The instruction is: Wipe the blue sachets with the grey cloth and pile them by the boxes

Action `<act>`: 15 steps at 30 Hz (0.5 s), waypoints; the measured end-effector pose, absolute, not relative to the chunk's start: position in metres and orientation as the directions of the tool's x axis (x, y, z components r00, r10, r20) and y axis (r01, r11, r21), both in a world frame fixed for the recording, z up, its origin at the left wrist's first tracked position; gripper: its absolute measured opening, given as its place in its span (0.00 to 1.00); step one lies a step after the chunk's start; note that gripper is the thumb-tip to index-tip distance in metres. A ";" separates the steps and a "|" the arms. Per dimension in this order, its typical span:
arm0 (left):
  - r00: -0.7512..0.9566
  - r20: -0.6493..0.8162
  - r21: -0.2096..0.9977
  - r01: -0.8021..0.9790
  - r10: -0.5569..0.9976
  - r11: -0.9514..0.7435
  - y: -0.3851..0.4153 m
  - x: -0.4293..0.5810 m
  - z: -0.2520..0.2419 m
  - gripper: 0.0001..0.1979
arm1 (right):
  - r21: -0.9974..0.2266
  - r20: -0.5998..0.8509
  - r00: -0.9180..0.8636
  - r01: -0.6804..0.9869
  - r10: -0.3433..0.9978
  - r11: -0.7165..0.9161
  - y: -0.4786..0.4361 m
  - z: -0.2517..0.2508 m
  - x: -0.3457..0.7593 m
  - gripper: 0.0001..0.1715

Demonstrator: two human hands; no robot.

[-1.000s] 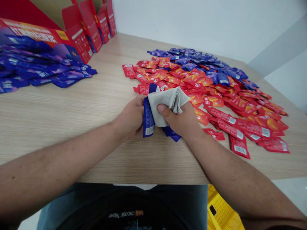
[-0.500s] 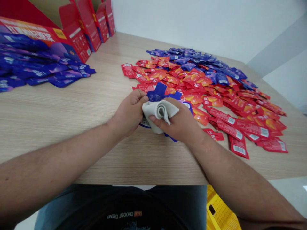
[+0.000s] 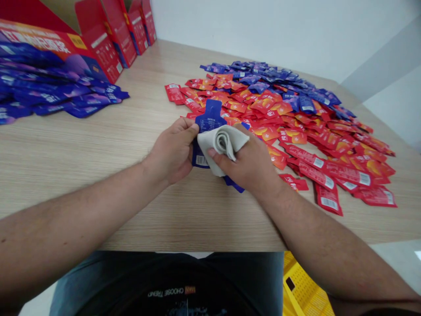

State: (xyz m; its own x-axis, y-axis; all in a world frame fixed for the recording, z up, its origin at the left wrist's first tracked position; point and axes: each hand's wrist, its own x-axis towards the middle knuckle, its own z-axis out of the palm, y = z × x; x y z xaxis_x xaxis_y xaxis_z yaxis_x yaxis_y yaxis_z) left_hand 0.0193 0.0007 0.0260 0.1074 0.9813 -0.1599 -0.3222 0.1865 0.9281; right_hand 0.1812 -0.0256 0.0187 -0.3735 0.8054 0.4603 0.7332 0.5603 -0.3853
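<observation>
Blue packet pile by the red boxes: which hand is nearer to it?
Left. The left hand, holding a blue packet by its left edge, is to the right of the pile; the right hand, holding a pale cloth, is farther off to the right.

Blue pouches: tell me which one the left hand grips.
The blue pouch, narrow neck pointing away, barcode beside the pale cloth; only this one shows the left hand on it.

The left hand [image 3: 176,150] held a blue pouch [image 3: 211,117]; the right hand [image 3: 251,166] held a cloth [image 3: 210,142] against it. Red pouches [image 3: 348,173] lay on the table [image 3: 138,219] at right, blue pouches [image 3: 279,79] behind them. At left, a blue pile [image 3: 49,91] lay before red boxes [image 3: 101,55]. A yellow basket [image 3: 307,289] showed below the table edge.
</observation>
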 end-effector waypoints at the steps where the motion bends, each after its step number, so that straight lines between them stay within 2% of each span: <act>1: 0.108 -0.148 0.937 -0.303 0.983 0.174 0.000 0.019 0.026 0.08 | -0.385 0.426 -0.406 0.728 0.809 0.568 -0.026 0.019 0.181 0.10; 3: 0.107 -0.120 0.953 -0.265 0.987 0.145 -0.001 0.020 0.025 0.08 | -0.365 0.362 -0.472 0.721 0.804 0.588 -0.028 0.018 0.180 0.10; 7: 0.087 -0.060 0.952 -0.296 0.994 0.084 -0.002 0.019 0.026 0.08 | -0.342 0.442 -0.360 0.779 0.821 0.526 -0.029 0.017 0.178 0.11; 11: 0.078 -0.083 0.949 -0.298 0.993 0.103 -0.001 0.019 0.028 0.08 | -0.306 0.376 -0.439 0.772 0.816 0.557 -0.028 0.017 0.179 0.10; 15: 0.064 -0.059 0.959 -0.272 0.996 0.074 0.002 0.019 0.027 0.08 | -0.333 0.470 -0.339 0.787 0.815 0.520 -0.025 0.018 0.183 0.13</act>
State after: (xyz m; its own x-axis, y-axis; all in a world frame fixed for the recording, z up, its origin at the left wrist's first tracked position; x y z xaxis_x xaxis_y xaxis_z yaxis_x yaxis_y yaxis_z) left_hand 0.0188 0.0017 0.0266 0.0637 0.9962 -0.0592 -0.2723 0.0744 0.9593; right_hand 0.1825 -0.0255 0.0179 -0.3392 0.8151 0.4697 0.7868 0.5195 -0.3334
